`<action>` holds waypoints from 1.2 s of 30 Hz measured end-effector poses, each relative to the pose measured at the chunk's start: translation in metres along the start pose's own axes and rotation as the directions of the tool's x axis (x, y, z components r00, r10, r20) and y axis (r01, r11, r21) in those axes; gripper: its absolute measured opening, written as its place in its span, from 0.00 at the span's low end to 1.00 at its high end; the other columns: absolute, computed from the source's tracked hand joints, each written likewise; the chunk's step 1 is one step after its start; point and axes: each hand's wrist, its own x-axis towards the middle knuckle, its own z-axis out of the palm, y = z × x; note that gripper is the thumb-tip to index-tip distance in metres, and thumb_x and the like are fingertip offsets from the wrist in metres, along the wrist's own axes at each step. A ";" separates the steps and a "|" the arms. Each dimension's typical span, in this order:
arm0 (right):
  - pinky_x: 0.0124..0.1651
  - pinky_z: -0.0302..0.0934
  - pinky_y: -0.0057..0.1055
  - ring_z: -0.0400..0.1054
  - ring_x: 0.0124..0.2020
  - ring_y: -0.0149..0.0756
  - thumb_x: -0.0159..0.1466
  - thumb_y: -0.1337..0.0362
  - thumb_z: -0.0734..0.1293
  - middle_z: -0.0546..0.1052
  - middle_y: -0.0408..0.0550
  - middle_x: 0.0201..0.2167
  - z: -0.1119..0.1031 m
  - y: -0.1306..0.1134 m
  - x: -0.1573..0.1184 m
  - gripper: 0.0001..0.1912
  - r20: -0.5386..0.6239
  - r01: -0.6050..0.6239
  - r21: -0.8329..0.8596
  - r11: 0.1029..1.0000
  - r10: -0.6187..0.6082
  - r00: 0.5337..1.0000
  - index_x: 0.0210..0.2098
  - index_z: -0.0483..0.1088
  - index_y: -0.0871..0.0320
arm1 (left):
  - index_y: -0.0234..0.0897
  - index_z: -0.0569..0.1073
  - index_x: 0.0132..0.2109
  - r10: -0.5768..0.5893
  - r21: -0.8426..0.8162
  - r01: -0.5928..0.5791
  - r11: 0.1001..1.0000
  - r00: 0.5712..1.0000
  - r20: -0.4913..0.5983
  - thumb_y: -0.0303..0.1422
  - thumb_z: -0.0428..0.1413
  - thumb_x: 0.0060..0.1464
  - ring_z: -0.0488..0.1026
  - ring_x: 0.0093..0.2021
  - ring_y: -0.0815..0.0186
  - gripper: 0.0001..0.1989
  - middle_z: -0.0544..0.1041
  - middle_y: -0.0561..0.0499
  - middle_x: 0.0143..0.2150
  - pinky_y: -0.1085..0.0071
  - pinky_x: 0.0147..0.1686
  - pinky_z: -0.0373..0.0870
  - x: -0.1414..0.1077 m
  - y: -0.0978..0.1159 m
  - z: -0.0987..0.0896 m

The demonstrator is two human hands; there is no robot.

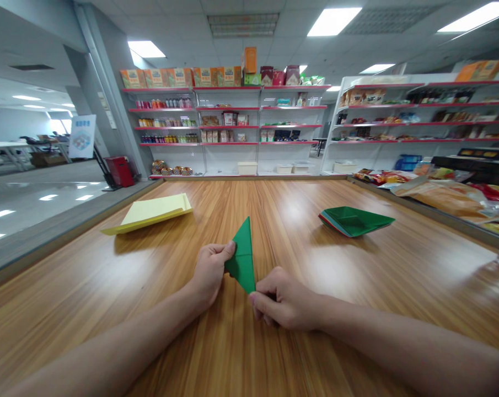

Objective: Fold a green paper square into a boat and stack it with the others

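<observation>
A green sheet of paper (pixel 243 259), folded into a triangle with a crease across its middle, is held up over the table between both hands. My left hand (pixel 212 267) pinches its left side, thumb on top and the other fingers mostly behind the paper. At the lower tip of the triangle, my right hand (pixel 284 298) has its thumb and curled fingers closed on the corner. The long straight edge of the paper faces right, and one point is directed away from me.
Yellow paper sheets (pixel 158 212) lie at the back left of the wooden table (pixel 274 364). A stack of coloured paper with green on top (pixel 357 220) rests at the back right. Packaged snacks (pixel 443 196) sit beyond the right edge; stocked shelves (pixel 228 107) stand behind.
</observation>
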 end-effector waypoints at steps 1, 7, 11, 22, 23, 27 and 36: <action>0.17 0.51 0.18 0.62 0.15 0.25 0.62 0.66 0.58 0.70 0.48 0.14 0.000 0.000 0.000 0.18 -0.020 0.011 -0.020 1.000 -0.011 1.000 0.20 0.69 0.66 | 0.32 0.62 0.17 -0.006 -0.007 0.006 1.000 1.000 -0.006 0.50 0.64 0.39 0.55 0.18 0.73 0.27 0.59 0.55 0.15 0.74 0.19 0.51 0.000 0.000 0.000; 0.18 0.48 0.20 0.58 0.15 0.24 0.62 0.65 0.58 0.67 0.45 0.13 0.001 0.001 0.001 0.18 -0.047 0.063 -0.046 0.997 -0.065 0.997 0.18 0.67 0.64 | 0.31 0.63 0.18 -0.042 -0.064 0.042 0.997 0.999 -0.005 0.48 0.65 0.38 0.56 0.16 0.74 0.26 0.61 0.54 0.15 0.74 0.18 0.54 0.003 -0.004 -0.002; 0.19 0.48 0.22 0.56 0.15 0.25 0.63 0.59 0.58 0.64 0.43 0.13 -0.002 0.011 0.005 0.20 -0.338 -0.048 0.171 0.984 0.104 0.936 0.18 0.64 0.63 | 0.28 0.70 0.23 -0.071 -0.104 0.070 0.992 0.997 -0.004 0.44 0.66 0.40 0.65 0.20 0.70 0.21 0.70 0.49 0.20 0.75 0.19 0.60 0.004 -0.002 -0.002; 0.17 0.37 0.25 0.46 0.12 0.23 0.57 0.46 0.67 0.54 0.38 0.10 -0.018 0.049 0.018 0.27 -0.542 -0.017 0.559 0.829 0.380 0.750 0.16 0.59 0.61 | 0.24 0.73 0.27 -0.145 0.067 0.129 0.989 0.918 0.368 0.45 0.60 0.49 0.74 0.23 0.64 0.23 0.75 0.38 0.25 0.74 0.22 0.66 -0.001 -0.006 -0.001; 0.17 0.37 0.25 0.46 0.13 0.23 0.57 0.46 0.67 0.53 0.38 0.10 -0.018 0.049 0.017 0.27 -0.546 -0.009 0.544 0.839 0.363 0.755 0.15 0.59 0.61 | 0.24 0.73 0.26 -0.137 0.084 0.114 0.990 0.923 0.360 0.46 0.60 0.49 0.73 0.21 0.64 0.23 0.75 0.39 0.24 0.74 0.22 0.65 -0.001 -0.008 -0.002; 0.18 0.39 0.26 0.48 0.14 0.23 0.59 0.47 0.65 0.56 0.41 0.11 -0.018 0.046 0.015 0.28 -0.580 0.020 0.464 0.885 0.287 0.763 0.14 0.60 0.62 | 0.25 0.72 0.24 -0.115 0.087 0.093 0.992 0.945 0.305 0.47 0.63 0.44 0.72 0.19 0.66 0.24 0.74 0.42 0.26 0.74 0.19 0.65 -0.001 -0.006 -0.001; 0.19 0.44 0.26 0.52 0.15 0.25 0.63 0.46 0.60 0.60 0.43 0.12 -0.015 0.038 0.012 0.28 -0.638 0.009 0.275 0.961 0.176 0.750 0.17 0.64 0.63 | 0.26 0.72 0.24 -0.065 0.119 0.045 0.992 0.983 0.173 0.47 0.61 0.45 0.71 0.20 0.65 0.24 0.72 0.44 0.21 0.73 0.20 0.66 -0.006 0.001 0.004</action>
